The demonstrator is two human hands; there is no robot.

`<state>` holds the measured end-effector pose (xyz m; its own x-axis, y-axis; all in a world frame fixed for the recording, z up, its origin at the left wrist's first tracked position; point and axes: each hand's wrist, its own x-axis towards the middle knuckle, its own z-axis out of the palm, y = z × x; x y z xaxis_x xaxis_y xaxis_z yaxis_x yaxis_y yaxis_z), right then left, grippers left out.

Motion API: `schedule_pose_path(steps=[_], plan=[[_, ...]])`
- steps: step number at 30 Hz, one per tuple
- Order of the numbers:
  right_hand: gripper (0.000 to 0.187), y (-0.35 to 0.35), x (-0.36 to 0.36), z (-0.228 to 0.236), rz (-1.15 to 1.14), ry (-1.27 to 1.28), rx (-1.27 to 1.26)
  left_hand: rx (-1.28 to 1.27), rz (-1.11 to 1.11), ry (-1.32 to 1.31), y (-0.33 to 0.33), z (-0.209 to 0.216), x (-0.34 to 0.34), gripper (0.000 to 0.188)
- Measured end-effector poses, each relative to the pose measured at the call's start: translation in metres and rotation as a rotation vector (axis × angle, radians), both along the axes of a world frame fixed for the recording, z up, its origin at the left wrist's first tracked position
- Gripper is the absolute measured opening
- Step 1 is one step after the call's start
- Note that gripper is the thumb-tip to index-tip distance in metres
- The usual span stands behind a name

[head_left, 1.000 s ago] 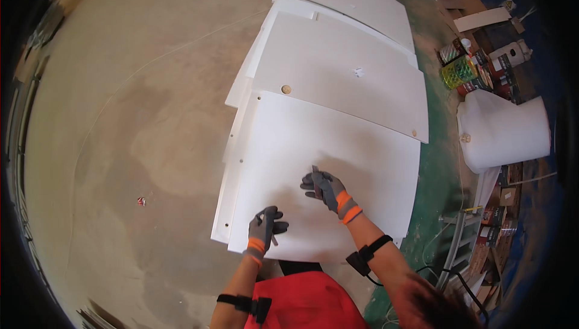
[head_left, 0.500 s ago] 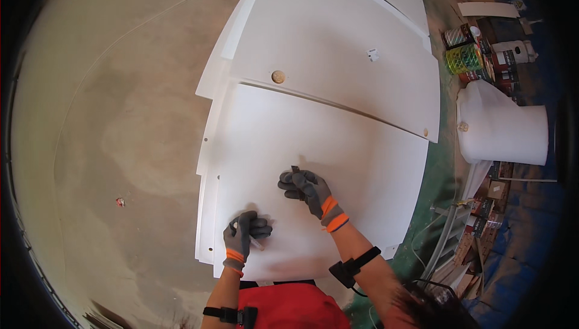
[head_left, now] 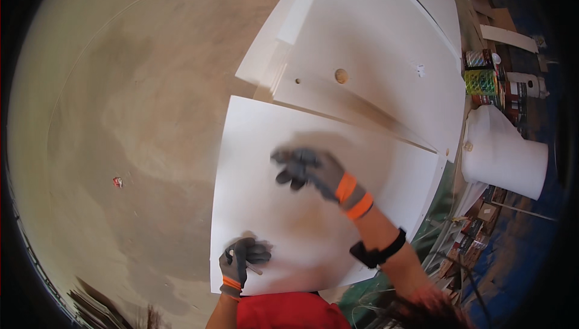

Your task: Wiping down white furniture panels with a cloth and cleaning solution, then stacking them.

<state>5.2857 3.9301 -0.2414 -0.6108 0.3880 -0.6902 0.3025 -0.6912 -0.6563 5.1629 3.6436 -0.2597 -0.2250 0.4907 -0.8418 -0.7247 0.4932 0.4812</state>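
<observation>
A smooth white panel (head_left: 289, 232) lies before me. Over its near left part, my left hand (head_left: 241, 256), in a grey glove with an orange-striped cuff, is closed on a short slim stick (head_left: 256, 270). One end of the stick sticks out below the fingers; its kind is unclear. My right hand (head_left: 304, 169), gloved alike, hangs over the middle of the panel and casts a shadow. Motion smears its fingers, so whether it holds anything does not show.
Beyond a gap lies another white panel (head_left: 374, 45) with a round hole (head_left: 341, 76). At the right stand a wrapped white roll (head_left: 506, 160), a yellow-green patterned can (head_left: 480, 82) and stacked boxes. Bare concrete floor (head_left: 145, 148) stretches along the left, with a small red-and-white scrap (head_left: 117, 182).
My view has shifted, and the far panels appear further right. My right hand has tilted and blurred; the small dark piece seen at its fingertips no longer shows clearly. My left hand keeps its grip.
</observation>
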Motion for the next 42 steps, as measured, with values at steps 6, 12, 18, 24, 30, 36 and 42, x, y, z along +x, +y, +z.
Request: schedule_pose_path(steps=[6, 12, 18, 24, 30, 36, 42], plan=[[0.021, 0.117, -0.102, 0.004, 0.321, -0.206, 0.454, -0.053, -0.001, -0.044, 0.006, 0.005, -0.002, 0.031], [0.030, 0.143, -0.143, -0.005, 0.809, -0.315, 0.489, -0.108, 0.039, -0.127, 0.014, 0.007, -0.005, 0.030], [0.032, 0.150, -0.143, -0.015, 0.763, -0.307, 0.361, -0.097, 0.017, -0.135, 0.012, 0.003, -0.004, 0.031], [0.030, 0.157, -0.144, -0.016, 0.869, -0.346, 0.419, -0.100, 0.062, -0.110, 0.020, 0.006, 0.000, 0.028], [0.031, 0.152, -0.145, -0.010, 0.854, -0.350, 0.419, -0.127, 0.073, -0.069, 0.020, 0.007, -0.001, 0.029], [0.027, 0.154, -0.144, -0.024, 0.818, -0.368, 0.407, -0.114, 0.088, -0.091, 0.019, 0.006, 0.001, 0.030], [0.027, 0.153, -0.147, -0.022, 0.795, -0.340, 0.350, -0.116, 0.075, -0.093, 0.015, 0.005, 0.000, 0.030]])
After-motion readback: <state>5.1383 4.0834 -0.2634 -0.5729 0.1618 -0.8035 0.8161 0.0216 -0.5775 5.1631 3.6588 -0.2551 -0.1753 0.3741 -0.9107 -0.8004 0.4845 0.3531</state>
